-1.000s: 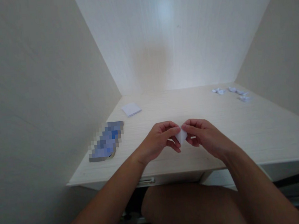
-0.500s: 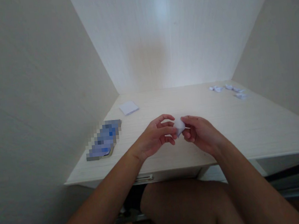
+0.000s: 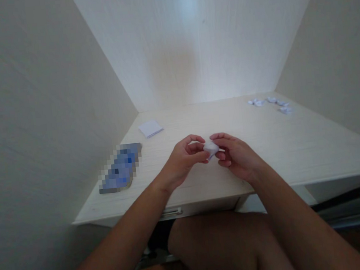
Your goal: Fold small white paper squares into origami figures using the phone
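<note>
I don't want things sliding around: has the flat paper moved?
No: the flat paper lies the same as before near the back left corner of the desk; the view shifted.

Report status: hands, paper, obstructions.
Left hand holding small paper piece; right hand at its other side. Pixelated object off left, apart from both; nothing seen blocking.

1. The bare left forearm (image 3: pixel 126 238) and right forearm (image 3: pixel 297 215) reach forward from the lower corners, converging near the middle.
2. The left hand (image 3: pixel 184 160) faces inward, fingers curled, index finger arched above the outstretched thumb.
3. The right hand (image 3: pixel 239 157) mirrors it, fingers bent, the lower ones curled under.
4. Both hands' fingertips are near one another, a narrow gap between them.
</note>
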